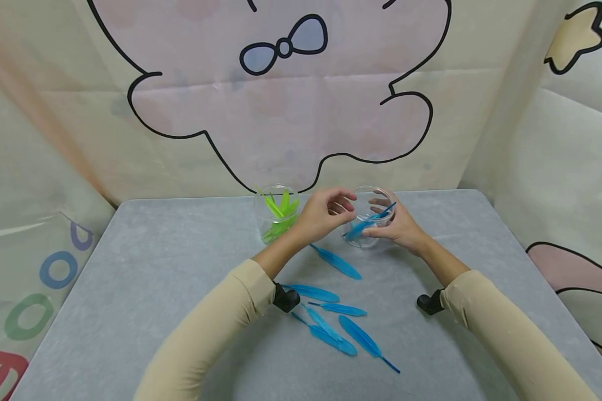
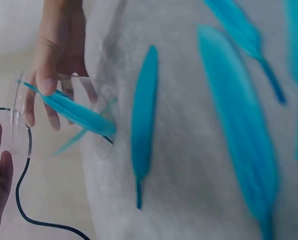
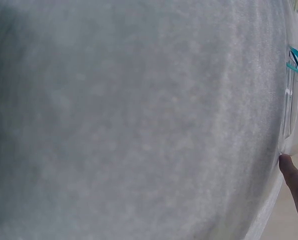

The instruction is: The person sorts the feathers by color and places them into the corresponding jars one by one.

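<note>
My right hand [image 1: 405, 229] grips a clear plastic cup [image 1: 365, 243] near the table's back edge, thumb at the front and fingers round the far side. Blue feathers [image 1: 363, 225] lie slanted inside it, one quill reaching up to the rim. My left hand [image 1: 326, 216] hovers just left of the cup's mouth, its fingers loosely bent with nothing between them. In the left wrist view, left fingertips [image 2: 4, 172] show beside the cup rim. Only a right finger [image 3: 294, 180] and a sliver of the cup [image 3: 288, 112] appear in the right wrist view.
Left of my left hand stands another clear cup [image 1: 258, 211] with green feathers [image 1: 283, 210], partly behind my wrist. Several loose blue feathers lie on the grey tablecloth [image 1: 180, 250], one single feather [image 1: 338, 264] nearest the cups. A printed cloth wall [image 1: 281, 122] rises behind the table.
</note>
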`<state>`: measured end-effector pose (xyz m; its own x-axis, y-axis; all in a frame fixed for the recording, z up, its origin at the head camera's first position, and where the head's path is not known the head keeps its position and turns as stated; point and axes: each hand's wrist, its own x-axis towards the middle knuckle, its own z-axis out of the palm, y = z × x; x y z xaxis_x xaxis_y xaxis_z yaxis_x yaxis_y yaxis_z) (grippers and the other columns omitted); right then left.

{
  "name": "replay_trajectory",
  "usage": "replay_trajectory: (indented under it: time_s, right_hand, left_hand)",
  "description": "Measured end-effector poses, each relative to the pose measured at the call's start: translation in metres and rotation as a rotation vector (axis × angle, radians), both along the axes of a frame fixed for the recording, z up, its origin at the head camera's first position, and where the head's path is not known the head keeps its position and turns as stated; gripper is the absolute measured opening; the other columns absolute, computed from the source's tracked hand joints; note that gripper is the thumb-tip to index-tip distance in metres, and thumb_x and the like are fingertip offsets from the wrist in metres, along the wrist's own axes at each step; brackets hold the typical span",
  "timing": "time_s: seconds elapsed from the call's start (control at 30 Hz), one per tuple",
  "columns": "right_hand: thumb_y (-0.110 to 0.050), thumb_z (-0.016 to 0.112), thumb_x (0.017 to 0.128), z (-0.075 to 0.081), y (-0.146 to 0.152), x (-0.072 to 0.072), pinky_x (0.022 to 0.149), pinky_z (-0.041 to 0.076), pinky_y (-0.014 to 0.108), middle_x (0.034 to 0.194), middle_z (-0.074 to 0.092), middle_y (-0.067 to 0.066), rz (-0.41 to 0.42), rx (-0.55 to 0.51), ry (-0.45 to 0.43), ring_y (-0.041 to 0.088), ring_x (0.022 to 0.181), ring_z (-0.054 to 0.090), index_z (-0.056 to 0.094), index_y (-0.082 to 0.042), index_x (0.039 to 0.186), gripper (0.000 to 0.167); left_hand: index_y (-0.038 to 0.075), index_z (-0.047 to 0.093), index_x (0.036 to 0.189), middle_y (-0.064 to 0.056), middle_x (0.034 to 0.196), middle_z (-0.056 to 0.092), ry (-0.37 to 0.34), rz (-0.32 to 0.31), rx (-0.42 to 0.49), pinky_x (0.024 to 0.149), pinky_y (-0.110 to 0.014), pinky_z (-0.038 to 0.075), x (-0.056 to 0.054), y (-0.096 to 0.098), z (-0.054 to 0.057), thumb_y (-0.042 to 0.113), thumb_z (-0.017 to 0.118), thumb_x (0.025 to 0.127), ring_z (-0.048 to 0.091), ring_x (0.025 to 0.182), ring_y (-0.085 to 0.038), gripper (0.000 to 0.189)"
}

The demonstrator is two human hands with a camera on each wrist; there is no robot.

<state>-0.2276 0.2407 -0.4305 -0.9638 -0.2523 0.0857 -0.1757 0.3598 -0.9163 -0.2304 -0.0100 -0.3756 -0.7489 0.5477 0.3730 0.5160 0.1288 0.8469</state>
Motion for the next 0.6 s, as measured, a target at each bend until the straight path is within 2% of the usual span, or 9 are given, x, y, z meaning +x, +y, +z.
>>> replay_trajectory:
  time_s: [0.17,0.4,0.6]
  right_hand:
    - [-0.006,0.080,0.084,0.000,0.000,0.000,0.104,0.039,0.058,0.153,0.033,0.026,0.003,0.000,0.008,0.045,0.141,0.033,0.017,-0.016,0.157,0.097]
    - [-0.006,0.081,0.083,-0.002,0.001,-0.002,0.104,0.038,0.056,0.153,0.034,0.024,-0.002,-0.011,-0.010,0.041,0.142,0.034,0.018,-0.016,0.157,0.098]
    - [-0.006,0.082,0.082,-0.001,0.002,-0.001,0.103,0.040,0.054,0.154,0.034,0.022,-0.005,0.001,-0.017,0.040,0.143,0.034,0.017,-0.018,0.157,0.100]
  left_hand:
    - [0.001,0.066,0.117,-0.009,0.095,0.069,-0.040,-0.074,-0.059,0.076,-0.025,0.056,0.007,-0.019,-0.010,0.003,0.072,0.091,0.066,0.081,-0.016,0.026]
    - [0.002,0.067,0.113,-0.007,0.093,0.071,-0.060,-0.193,-0.175,0.075,-0.028,0.056,0.018,-0.044,-0.027,0.003,0.073,0.089,0.067,0.081,-0.015,0.024]
    - [-0.001,0.067,0.114,-0.006,0.094,0.072,-0.100,-0.232,-0.218,0.076,-0.029,0.057,0.024,-0.061,-0.043,0.003,0.074,0.088,0.066,0.081,-0.012,0.027]
